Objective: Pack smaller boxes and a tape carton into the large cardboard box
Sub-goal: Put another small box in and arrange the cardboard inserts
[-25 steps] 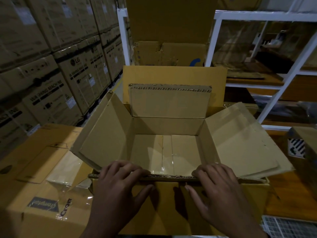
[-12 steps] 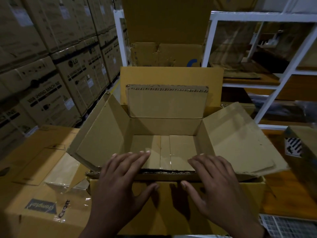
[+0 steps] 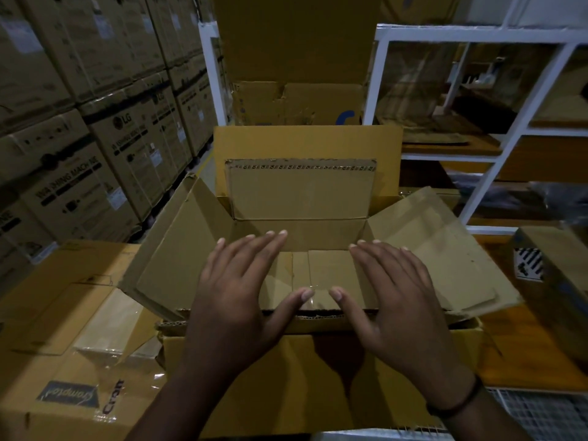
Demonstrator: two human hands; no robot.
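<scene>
A large brown cardboard box [image 3: 178, 265] stands open in front of me, its side flaps spread left and right and its far flap upright. Its inside shows only a bare taped floor. My left hand [image 3: 235, 294] hovers flat over the near left part of the opening, fingers spread, holding nothing. My right hand [image 3: 401, 300] does the same over the near right part, with a dark band on its wrist. Both thumbs point toward each other above the near flap. No smaller box lies inside.
A yellow taped carton [image 3: 63, 361] sits at my left. Stacked printed cartons [image 3: 95, 122] fill the left wall. White metal shelving [image 3: 477, 154] stands at the right, with a small box [image 3: 553, 268] bearing a striped label beside it. A tall open carton [image 3: 296, 74] rises behind.
Both hands lifted off the near flap's edge and moved forward over the box opening, fingers straightening and spreading flat.
</scene>
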